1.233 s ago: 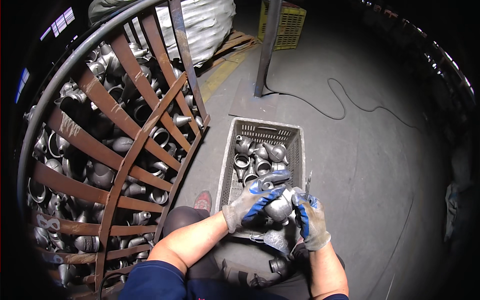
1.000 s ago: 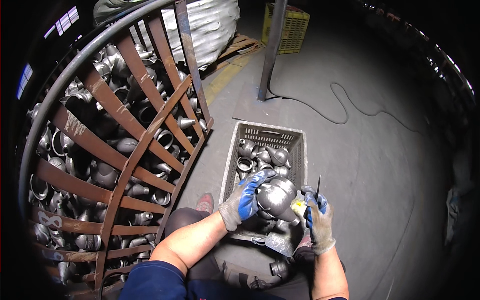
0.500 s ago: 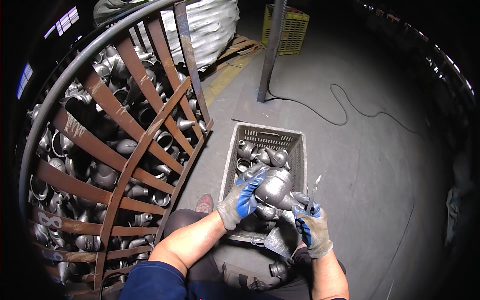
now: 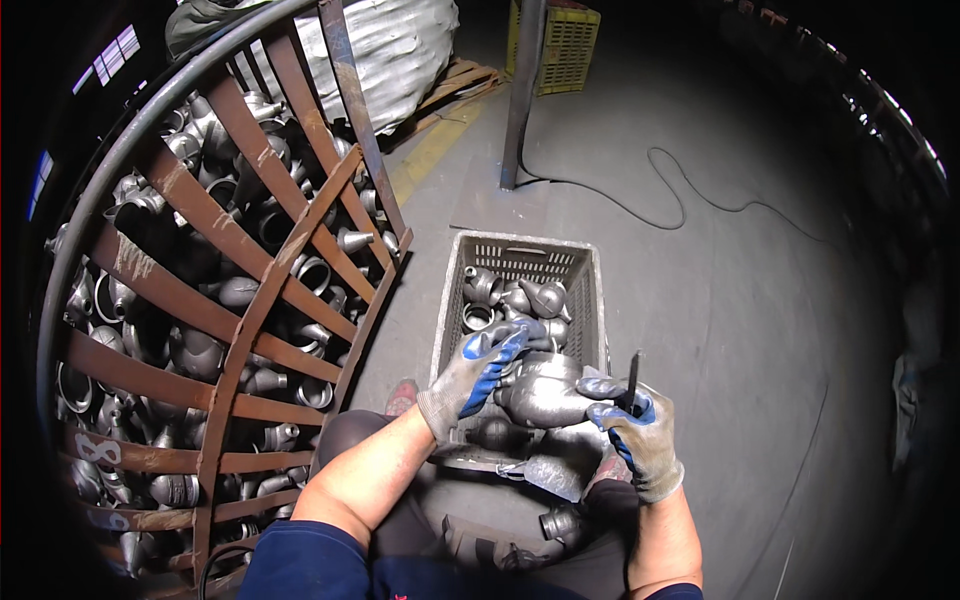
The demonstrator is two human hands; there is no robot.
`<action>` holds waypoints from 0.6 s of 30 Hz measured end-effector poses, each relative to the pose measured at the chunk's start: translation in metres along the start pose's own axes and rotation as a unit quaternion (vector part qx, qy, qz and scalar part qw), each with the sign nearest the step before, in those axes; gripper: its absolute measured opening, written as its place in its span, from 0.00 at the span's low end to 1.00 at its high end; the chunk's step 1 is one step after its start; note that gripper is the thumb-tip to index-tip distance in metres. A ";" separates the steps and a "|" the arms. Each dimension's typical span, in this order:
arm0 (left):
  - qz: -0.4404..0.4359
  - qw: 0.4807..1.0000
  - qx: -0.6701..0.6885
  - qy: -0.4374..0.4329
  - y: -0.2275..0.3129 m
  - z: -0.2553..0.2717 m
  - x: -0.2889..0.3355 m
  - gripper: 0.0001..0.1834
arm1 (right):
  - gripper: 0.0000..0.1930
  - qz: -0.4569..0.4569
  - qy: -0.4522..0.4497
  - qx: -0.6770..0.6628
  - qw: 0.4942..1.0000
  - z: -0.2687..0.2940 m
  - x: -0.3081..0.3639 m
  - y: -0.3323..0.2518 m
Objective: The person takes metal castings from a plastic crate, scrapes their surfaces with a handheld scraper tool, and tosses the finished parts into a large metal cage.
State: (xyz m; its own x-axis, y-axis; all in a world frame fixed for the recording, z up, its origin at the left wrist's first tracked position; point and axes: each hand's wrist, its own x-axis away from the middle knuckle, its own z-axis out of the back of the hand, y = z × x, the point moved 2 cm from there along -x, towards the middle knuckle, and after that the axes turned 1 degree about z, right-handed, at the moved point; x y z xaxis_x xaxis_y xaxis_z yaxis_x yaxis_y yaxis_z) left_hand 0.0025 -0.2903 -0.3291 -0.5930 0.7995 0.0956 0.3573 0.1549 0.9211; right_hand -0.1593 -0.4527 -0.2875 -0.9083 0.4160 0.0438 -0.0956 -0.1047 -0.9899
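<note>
Grey crate (image 4: 583,295): part of its load hidden beneath the left hand (image 4: 490,370) and the rounded metal part (image 4: 545,392). That part's narrow end, over the crate, is covered by right-hand (image 4: 643,435) fingers. Slim dark tool (image 4: 634,378), crate's right: lower end lost in the grip; tip too small to read. Rack (image 4: 222,395), left of crate: bars mask many castings (image 4: 195,352). Beyond crate: post (image 4: 520,100) and pale sack (image 4: 400,60) cut at top edge; cable (image 4: 672,228), beyond and right, fades into dark.

Free room right of the right hand (image 4: 642,430), barred cage (image 4: 247,328) left
</note>
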 end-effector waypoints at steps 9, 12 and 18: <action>0.163 0.972 0.051 -0.162 -0.028 -0.016 0.024 0.17 | 0.18 0.033 -0.143 0.041 0.988 0.007 -0.006 0.011; 0.084 0.975 -0.107 -0.177 -0.028 -0.012 0.030 0.18 | 0.24 -0.002 -0.089 0.016 0.996 0.004 -0.006 0.015; -0.145 0.923 -0.344 -0.089 -0.017 0.003 0.030 0.31 | 0.28 0.033 0.039 0.093 0.994 -0.002 0.002 0.009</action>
State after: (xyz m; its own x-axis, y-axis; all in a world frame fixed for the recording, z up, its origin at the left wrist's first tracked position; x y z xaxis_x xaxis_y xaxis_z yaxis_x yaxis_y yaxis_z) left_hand -0.0191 -0.2669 -0.3436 -0.4411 0.8748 -0.2005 -0.3780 0.0216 0.9255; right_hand -0.1607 -0.4508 -0.2963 -0.8816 0.4703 -0.0392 -0.1166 -0.2975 -0.9476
